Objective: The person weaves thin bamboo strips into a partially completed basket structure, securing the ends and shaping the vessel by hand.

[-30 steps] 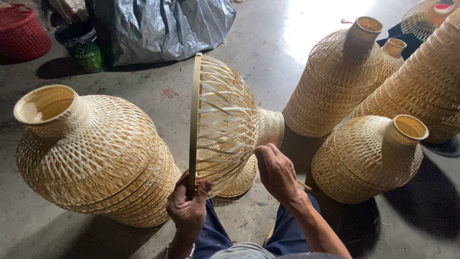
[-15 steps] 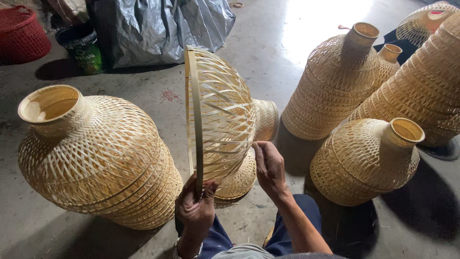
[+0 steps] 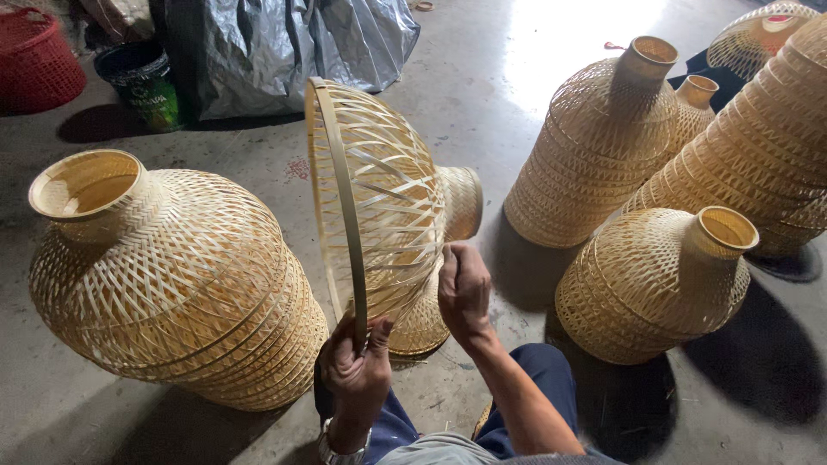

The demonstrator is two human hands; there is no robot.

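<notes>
You hold a woven bamboo shade (image 3: pixel 379 198) on edge in front of you, its wide open rim turned to your left and its narrow neck pointing right. Your left hand (image 3: pixel 355 366) is closed around the bottom of the rim hoop, thumb and fingers pinching the flat bamboo band. Your right hand (image 3: pixel 463 288) presses against the outside of the weave low on the shade's body, fingers curled tight against the strips; whether it pinches a strip or only pushes on it cannot be told. The shade stands above the concrete floor (image 3: pixel 482 95), just over your knees in blue trousers (image 3: pixel 534 387).

To your left, a large finished bamboo shade (image 3: pixel 172 275) lies tilted on the floor, its round neck opening up and to the left, its body just beside your left hand. To your right a smaller shade (image 3: pixel 659 280) lies tilted with its neck up and right. Behind it stands a tall shade (image 3: pixel 599 142), neck up, and a stack of nested shades (image 3: pixel 758 146) leans in from the right edge. At the far left sit a red basket (image 3: pixel 34 60) and a dark bucket (image 3: pixel 142 82), beside a crumpled silver sheet (image 3: pixel 284 43).
</notes>
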